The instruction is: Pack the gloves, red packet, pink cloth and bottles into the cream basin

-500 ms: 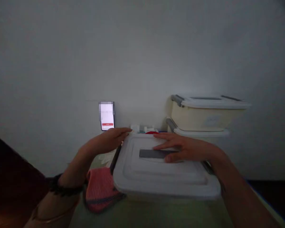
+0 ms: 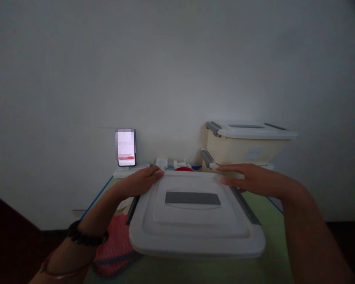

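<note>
Pink knitted cloth (image 2: 115, 240) left of white rectangular lidded box (image 2: 195, 221); left hand (image 2: 142, 181) and right hand (image 2: 245, 179) on its far corners, fingers extended.

At the far left of the bench (image 2: 273, 225), a phone (image 2: 126, 146) stands upright by the wall (image 2: 177, 79), its screen lit pale with a red bar near the bottom. At the far right, two containers are stacked: the upper box (image 2: 236, 148) is cream with a white lid, grey clips and a pale label on its front; the lower box (image 2: 207, 165) is mostly hidden, a grey clip showing. In the far middle lie a small whitish packet (image 2: 161, 163), a white object (image 2: 180, 162) and a red item (image 2: 184, 169), too small to identify. At the near left lies a pinkish-red textured cloth (image 2: 115, 240) with a dark stripe. The bench top is green, with blue edging.
</note>
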### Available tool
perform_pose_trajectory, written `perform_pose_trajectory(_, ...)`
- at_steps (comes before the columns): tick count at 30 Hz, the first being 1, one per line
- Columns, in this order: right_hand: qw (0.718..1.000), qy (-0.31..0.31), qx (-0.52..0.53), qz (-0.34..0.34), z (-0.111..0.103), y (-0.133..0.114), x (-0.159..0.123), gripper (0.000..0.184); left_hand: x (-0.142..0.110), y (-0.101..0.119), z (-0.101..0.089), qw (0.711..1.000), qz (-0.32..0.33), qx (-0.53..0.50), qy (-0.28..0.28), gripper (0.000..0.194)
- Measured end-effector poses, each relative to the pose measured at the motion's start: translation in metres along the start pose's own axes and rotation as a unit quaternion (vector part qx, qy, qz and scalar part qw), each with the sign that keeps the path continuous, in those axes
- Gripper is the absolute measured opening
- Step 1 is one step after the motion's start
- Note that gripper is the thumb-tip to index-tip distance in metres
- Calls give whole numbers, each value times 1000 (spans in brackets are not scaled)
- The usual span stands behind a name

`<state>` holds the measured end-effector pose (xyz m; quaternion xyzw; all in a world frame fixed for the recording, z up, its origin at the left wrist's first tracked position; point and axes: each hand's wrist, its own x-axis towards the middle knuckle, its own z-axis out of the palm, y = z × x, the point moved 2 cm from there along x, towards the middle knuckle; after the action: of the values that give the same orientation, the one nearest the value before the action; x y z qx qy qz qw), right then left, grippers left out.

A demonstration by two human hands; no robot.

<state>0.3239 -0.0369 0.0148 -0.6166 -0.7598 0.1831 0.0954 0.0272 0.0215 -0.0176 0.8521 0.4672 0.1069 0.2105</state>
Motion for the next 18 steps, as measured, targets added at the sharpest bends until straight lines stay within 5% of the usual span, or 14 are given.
perform_pose_trajectory(6, 984, -77, 124, 104, 8, 1, 0, 62, 2, 2, 0, 1000, -4, -22, 8, 46)
perform_pose_trajectory(10, 976, -149, 151, 56, 14, -6, 8, 61, -6, 1, -13, 999, -19, -40, 11, 45)
perform_pose_trajectory(15, 988, -18, 147, -40, 11, -27, 12, 51, -31, -4, -48, 994, -62, -44, 82, 47)
perform_pose_trajectory(18, 990, 4, 125, -69, 25, -37, 20, 47, -35, -15, -53, 995, -64, -19, 80, 49)
